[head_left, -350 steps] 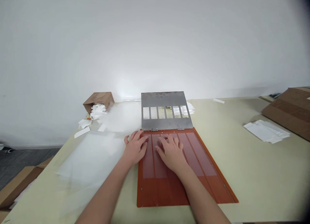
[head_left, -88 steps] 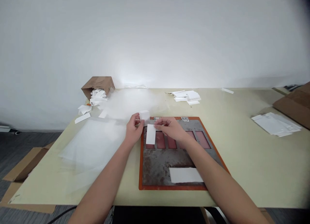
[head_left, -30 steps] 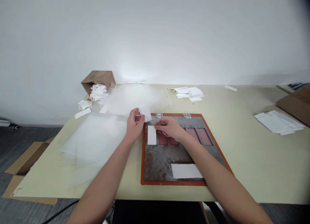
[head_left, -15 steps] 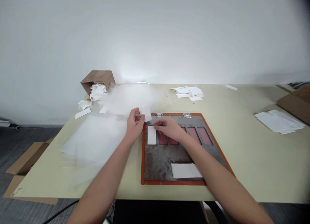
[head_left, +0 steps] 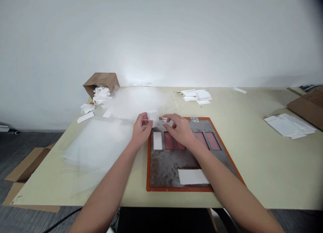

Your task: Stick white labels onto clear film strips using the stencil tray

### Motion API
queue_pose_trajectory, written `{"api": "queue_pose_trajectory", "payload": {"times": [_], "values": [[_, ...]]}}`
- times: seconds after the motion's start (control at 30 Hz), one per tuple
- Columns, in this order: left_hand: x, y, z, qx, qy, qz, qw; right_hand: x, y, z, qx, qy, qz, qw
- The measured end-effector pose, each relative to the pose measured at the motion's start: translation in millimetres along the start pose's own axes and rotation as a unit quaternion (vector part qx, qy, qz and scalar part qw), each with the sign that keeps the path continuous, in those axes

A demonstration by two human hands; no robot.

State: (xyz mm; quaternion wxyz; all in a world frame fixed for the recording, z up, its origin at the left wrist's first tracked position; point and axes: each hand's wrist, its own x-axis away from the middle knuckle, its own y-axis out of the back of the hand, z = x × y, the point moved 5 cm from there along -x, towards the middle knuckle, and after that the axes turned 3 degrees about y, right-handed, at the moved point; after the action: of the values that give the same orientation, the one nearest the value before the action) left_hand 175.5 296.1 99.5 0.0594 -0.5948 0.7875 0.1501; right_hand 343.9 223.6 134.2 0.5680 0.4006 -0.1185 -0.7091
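Note:
My left hand [head_left: 141,128] pinches a small white paper strip [head_left: 153,117] between fingers and thumb, just above the top left corner of the plate. My right hand [head_left: 178,129] hovers over a rusty grey metal stencil plate [head_left: 166,169], fingers apart, close to that strip and holding nothing. The plate lies on an orange-red board [head_left: 181,189] and has rectangular slots. A white strip [head_left: 157,140] fills the leftmost slot. Another white sheet [head_left: 193,177] lies flat on the plate's lower part.
A tipped brown paper bag [head_left: 101,82] spills white scraps [head_left: 101,95] at the back left of the cream table [head_left: 252,179]. Clear plastic sheets [head_left: 96,145] lie left of the board. White paper stacks [head_left: 195,95] [head_left: 289,126] sit behind and right; cardboard [head_left: 309,107] lies at the right.
The metal plate now lies shut over the red board, with a strip in its leftmost slot. My right hand has lifted off that strip toward the strip in my left hand.

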Motion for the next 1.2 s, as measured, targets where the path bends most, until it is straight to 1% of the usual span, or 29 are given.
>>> {"api": "queue_pose_trajectory", "payload": {"times": [0.03, 0.1, 0.23, 0.4, 0.5, 0.63, 0.73, 0.8, 0.87, 0.93, 1.0, 1.07, 1.13, 1.2], "values": [[1.0, -1.3, -1.0, -0.005, -0.007, 0.010, 1.000, 0.1, 3.4, 2.3, 0.029, 0.030, -0.021, 0.999], [2.9, -3.6, -2.9, -0.015, -0.021, 0.027, 0.999, 0.8, 6.8, 4.8, 0.078, 0.071, -0.041, 0.994], [5.0, -7.0, -3.8, -0.030, -0.036, 0.055, 0.997, 2.1, 4.4, 4.5, 0.141, 0.100, -0.024, 0.985], [4.3, -6.3, -1.4, -0.041, -0.042, 0.060, 0.996, 3.6, 0.5, 3.9, 0.175, 0.119, -0.007, 0.977], [4.2, -5.7, -1.0, -0.044, -0.037, 0.061, 0.996, 4.3, 1.9, 4.3, 0.179, 0.135, -0.028, 0.974], [4.1, -5.9, -1.3, -0.043, -0.024, 0.059, 0.997, 3.9, 5.4, 4.9, 0.113, 0.137, -0.068, 0.982], [3.5, -6.1, -1.1, -0.047, -0.018, 0.053, 0.997, 1.4, 8.9, 3.3, 0.046, 0.095, -0.082, 0.991], [3.0, -5.9, -0.8, -0.049, -0.017, 0.047, 0.998, -0.9, 11.2, -0.1, -0.003, 0.048, -0.066, 0.997], [2.7, -5.7, -0.6, -0.052, -0.018, 0.042, 0.998, -2.7, 14.6, -6.4, -0.073, -0.015, -0.040, 0.996], [2.9, -5.7, -0.9, -0.055, -0.019, 0.041, 0.997, -3.0, 17.1, -15.4, -0.167, -0.095, -0.004, 0.981], [3.3, -5.9, -1.4, -0.058, -0.020, 0.041, 0.997, -0.7, 17.0, -24.4, -0.248, -0.180, 0.046, 0.951], [3.6, -5.9, -1.6, -0.060, -0.020, 0.041, 0.997, 3.6, 14.7, -30.3, -0.280, -0.250, 0.107, 0.921], [3.5, -5.7, -1.2, -0.063, -0.019, 0.038, 0.997, 7.5, 13.0, -32.9, -0.278, -0.289, 0.148, 0.904], [3.1, -5.4, -0.5, -0.065, -0.018, 0.035, 0.997, 9.5, 11.4, -32.3, -0.274, -0.299, 0.170, 0.898]]}}
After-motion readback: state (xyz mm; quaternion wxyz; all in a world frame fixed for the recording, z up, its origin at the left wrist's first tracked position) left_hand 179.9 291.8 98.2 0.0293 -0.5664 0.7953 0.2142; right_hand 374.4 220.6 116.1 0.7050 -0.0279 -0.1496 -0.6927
